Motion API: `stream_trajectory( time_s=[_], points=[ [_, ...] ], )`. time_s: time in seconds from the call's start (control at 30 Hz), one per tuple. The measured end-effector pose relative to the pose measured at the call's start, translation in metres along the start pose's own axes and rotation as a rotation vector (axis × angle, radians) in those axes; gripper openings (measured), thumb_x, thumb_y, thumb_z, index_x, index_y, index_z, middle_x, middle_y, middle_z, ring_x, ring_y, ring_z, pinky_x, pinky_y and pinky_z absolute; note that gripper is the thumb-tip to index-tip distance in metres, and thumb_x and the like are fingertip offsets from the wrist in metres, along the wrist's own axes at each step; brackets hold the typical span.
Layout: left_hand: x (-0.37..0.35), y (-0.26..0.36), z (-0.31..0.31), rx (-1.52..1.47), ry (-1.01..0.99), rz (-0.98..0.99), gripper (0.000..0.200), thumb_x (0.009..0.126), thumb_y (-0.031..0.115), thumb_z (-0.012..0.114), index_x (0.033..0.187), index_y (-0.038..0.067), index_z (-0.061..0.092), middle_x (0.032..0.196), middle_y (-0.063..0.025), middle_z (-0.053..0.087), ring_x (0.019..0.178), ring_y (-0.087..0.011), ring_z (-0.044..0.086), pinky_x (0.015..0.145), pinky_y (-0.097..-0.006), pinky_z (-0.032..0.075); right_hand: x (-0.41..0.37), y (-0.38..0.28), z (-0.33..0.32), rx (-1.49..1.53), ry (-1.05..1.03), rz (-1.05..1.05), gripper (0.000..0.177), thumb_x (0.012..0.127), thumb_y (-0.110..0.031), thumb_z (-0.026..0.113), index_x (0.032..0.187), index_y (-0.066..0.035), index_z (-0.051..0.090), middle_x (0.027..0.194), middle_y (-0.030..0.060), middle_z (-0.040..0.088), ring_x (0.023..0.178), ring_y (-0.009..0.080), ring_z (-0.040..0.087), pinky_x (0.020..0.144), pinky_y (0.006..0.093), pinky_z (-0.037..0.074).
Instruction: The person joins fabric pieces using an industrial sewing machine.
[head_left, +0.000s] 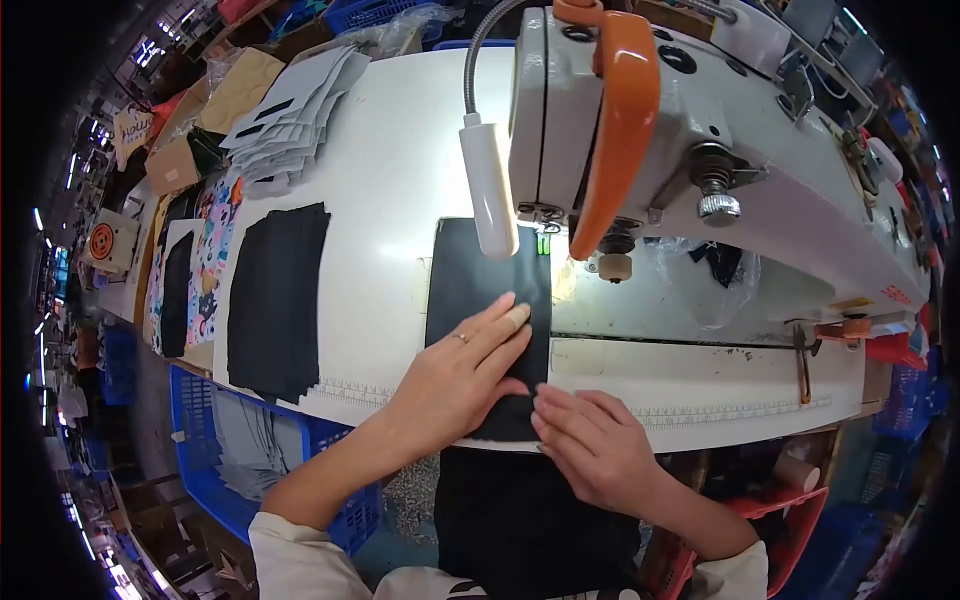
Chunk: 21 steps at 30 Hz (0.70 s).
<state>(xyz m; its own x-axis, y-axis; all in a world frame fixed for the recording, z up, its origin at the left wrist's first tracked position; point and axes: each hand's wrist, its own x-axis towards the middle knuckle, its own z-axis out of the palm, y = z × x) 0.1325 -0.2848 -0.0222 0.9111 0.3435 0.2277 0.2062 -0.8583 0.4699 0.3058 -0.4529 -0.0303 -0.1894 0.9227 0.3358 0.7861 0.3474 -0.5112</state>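
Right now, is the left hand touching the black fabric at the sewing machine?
Touching. The head view shows the left hand lying flat on the black fabric, fingers pressed onto it with no gap.

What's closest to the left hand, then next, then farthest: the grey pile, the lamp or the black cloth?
1. Black cloth: right under the left hand, touching it.
2. Lamp: just past the hand, over the cloth.
3. Grey pile: far back on the left.

This is a garment sewing workshop, shown by the industrial sewing machine [700, 130] on a white table [390, 180], stacks of cut grey pieces [290, 115] and black pieces [278, 300], and blue crates [215, 440] of fabric.
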Motion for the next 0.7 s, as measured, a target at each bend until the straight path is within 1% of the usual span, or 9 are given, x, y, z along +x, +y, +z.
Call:
stream_trajectory(
  time_s=[0.23, 0.37, 0.47, 0.5, 0.6, 0.63, 0.7],
  points=[
    [0.015, -0.016, -0.004, 0.036, -0.002, 0.011, 0.053, 0.086, 0.018, 0.078, 0.131, -0.005, 0.062, 0.143, -0.0180, 0.058, 0.141, -0.0342, 0.051, 0.110, -0.0407, 0.049, 0.020, 0.009, -0.005, 0.005, -0.020, 0.024, 0.033, 0.085, -0.005, 0.076, 0.117, 0.002, 0.070, 0.127, 0.0130, 0.067, 0.127, 0.0266, 0.063, 0.102, 0.0411, 0.049],
    [0.027, -0.025, -0.006, 0.057, 0.010, 0.026, 0.052, 0.087, 0.018, 0.077, 0.131, -0.005, 0.062, 0.143, -0.0185, 0.058, 0.135, -0.0349, 0.055, 0.106, -0.0411, 0.051, 0.030, 0.020, -0.005, -0.011, -0.001, 0.013, 0.034, 0.085, -0.005, 0.075, 0.118, 0.002, 0.070, 0.127, 0.0131, 0.067, 0.126, 0.0264, 0.063, 0.103, 0.0413, 0.048],
    [0.036, -0.030, -0.007, 0.058, 0.036, 0.004, 0.050, 0.089, 0.019, 0.076, 0.131, -0.005, 0.061, 0.135, -0.0186, 0.062, 0.124, -0.0361, 0.060, 0.098, -0.0423, 0.054, 0.039, 0.029, -0.006, -0.009, 0.024, 0.012, 0.033, 0.086, -0.006, 0.075, 0.118, 0.002, 0.069, 0.126, 0.0133, 0.067, 0.124, 0.0264, 0.063, 0.103, 0.0406, 0.047],
    [0.038, -0.032, -0.006, 0.059, 0.034, 0.002, 0.050, 0.089, 0.019, 0.076, 0.131, -0.005, 0.061, 0.135, -0.0186, 0.062, 0.124, -0.0361, 0.060, 0.098, -0.0423, 0.054, 0.042, 0.032, -0.007, -0.006, 0.024, 0.011, 0.033, 0.086, -0.006, 0.075, 0.118, 0.002, 0.069, 0.126, 0.0133, 0.067, 0.124, 0.0264, 0.063, 0.103, 0.0406, 0.047],
    [0.046, -0.040, -0.004, 0.069, 0.041, -0.022, 0.048, 0.090, 0.020, 0.075, 0.129, -0.004, 0.062, 0.119, -0.0172, 0.068, 0.111, -0.0368, 0.065, 0.090, -0.0438, 0.056, 0.049, 0.041, -0.008, -0.053, 0.022, 0.007, 0.031, 0.087, -0.006, 0.074, 0.117, 0.002, 0.070, 0.127, 0.0126, 0.066, 0.123, 0.0255, 0.063, 0.102, 0.0393, 0.047],
    [0.049, -0.042, -0.003, 0.070, 0.037, -0.022, 0.048, 0.090, 0.020, 0.075, 0.129, -0.004, 0.062, 0.119, -0.0172, 0.068, 0.111, -0.0368, 0.065, 0.090, -0.0438, 0.056, 0.052, 0.044, -0.008, -0.051, 0.024, 0.008, 0.031, 0.087, -0.006, 0.074, 0.117, 0.002, 0.070, 0.127, 0.0126, 0.066, 0.123, 0.0255, 0.063, 0.102, 0.0393, 0.047],
    [0.056, -0.048, -0.002, 0.053, 0.076, -0.013, 0.044, 0.089, 0.022, 0.075, 0.125, -0.003, 0.064, 0.111, -0.0161, 0.069, 0.107, -0.0366, 0.066, 0.088, -0.0437, 0.056, 0.057, 0.050, -0.009, -0.065, 0.025, -0.007, 0.032, 0.088, -0.006, 0.073, 0.119, 0.001, 0.069, 0.129, 0.0115, 0.066, 0.124, 0.0245, 0.062, 0.100, 0.0388, 0.047]
  ],
)
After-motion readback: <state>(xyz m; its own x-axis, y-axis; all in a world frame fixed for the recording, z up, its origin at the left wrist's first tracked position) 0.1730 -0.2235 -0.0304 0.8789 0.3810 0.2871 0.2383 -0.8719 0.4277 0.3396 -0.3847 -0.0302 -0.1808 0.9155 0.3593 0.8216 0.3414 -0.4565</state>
